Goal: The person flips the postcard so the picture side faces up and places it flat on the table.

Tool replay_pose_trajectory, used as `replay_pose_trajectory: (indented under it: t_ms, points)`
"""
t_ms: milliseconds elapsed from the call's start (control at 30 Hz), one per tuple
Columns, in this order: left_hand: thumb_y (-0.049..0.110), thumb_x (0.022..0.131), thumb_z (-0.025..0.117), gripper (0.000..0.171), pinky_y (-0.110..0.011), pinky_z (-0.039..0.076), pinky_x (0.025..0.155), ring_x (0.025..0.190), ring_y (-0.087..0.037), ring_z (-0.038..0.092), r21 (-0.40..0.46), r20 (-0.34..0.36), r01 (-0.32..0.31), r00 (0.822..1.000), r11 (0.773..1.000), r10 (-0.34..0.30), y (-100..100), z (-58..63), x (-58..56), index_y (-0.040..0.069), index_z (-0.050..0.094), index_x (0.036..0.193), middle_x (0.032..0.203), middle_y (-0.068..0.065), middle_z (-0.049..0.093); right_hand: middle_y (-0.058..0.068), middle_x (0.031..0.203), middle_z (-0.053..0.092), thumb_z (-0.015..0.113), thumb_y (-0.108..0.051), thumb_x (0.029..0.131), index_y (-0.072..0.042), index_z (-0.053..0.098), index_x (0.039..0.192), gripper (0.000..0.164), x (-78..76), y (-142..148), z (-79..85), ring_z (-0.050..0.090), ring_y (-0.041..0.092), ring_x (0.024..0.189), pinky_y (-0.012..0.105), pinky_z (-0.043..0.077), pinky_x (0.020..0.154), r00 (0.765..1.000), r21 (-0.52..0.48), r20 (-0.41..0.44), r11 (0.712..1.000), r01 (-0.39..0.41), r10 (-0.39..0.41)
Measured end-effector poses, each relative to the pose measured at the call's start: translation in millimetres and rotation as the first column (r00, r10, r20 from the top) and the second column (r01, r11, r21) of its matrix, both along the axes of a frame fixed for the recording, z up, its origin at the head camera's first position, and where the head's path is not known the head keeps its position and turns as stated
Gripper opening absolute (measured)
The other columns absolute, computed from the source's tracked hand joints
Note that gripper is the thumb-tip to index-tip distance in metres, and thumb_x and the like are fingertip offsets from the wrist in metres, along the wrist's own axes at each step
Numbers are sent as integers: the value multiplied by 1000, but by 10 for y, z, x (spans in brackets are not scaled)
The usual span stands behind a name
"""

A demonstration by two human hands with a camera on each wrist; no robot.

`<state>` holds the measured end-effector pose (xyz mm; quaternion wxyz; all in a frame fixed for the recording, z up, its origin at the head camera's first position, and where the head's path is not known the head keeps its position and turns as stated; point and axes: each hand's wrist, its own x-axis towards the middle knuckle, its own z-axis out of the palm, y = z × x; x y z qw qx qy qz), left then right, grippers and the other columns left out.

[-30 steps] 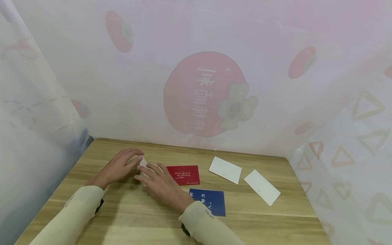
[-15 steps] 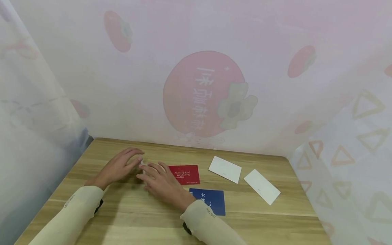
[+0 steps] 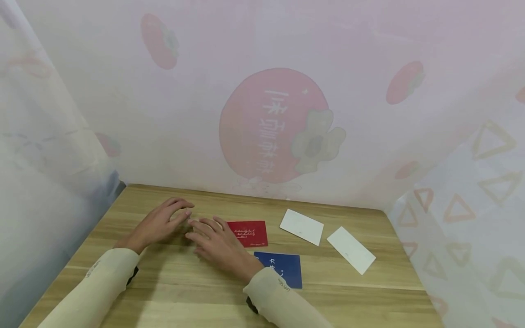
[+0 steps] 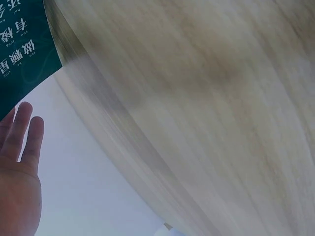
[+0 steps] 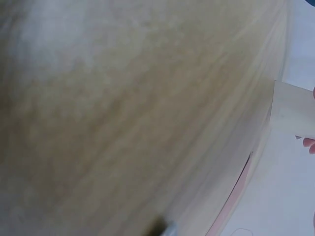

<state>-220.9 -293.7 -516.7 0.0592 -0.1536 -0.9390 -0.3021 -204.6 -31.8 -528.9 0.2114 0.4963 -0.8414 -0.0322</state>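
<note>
Between my two hands stands a card, almost edge-on and largely hidden in the head view. Its green face (image 4: pixel 34 73), printed with white characters, shows at the upper left of the left wrist view. A pale side of it (image 5: pixel 293 105) appears at the right edge of the right wrist view. My left hand (image 3: pixel 157 225) holds one end, fingertips at the card's border. My right hand (image 3: pixel 223 248) grips the nearer end, with a few fingertips (image 5: pixel 309 142) beside its border. Just right of my right hand lie a red card (image 3: pixel 254 233) and a blue card (image 3: pixel 287 269).
Two white cards (image 3: pixel 301 227) (image 3: pixel 351 250) lie apart on the right part of the wooden table (image 3: pixel 348 300). A printed cloth (image 3: pixel 197 150) hangs along the table's back edge, with more cloth at both sides.
The held card has turned from showing some of its white face to nearly edge-on. My right hand has shifted slightly right; the left hand and the lying cards stay in place.
</note>
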Motion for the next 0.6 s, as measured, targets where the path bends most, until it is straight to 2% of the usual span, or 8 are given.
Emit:
replay_pose_trajectory:
  t_ms: [333,600]
  points:
    - [45,116,51,39,-65,54,101,132,-35,63,23,-2,0,1000,1000,0,-14,-26,21,23,67,145,153,-10,58,-8,174,42,59,-55,110,-34,56,157,51,-12,27,-44,37,18,162,46,25,137,1000,-10,2,1000,9,-9]
    - [44,116,52,42,-65,55,102,130,-35,64,32,-4,-1,1000,999,2,14,-40,13,18,65,147,152,-11,58,-6,172,45,59,-56,109,-34,59,154,50,-2,22,-33,38,18,161,47,28,136,1000,-13,0,1000,10,-10]
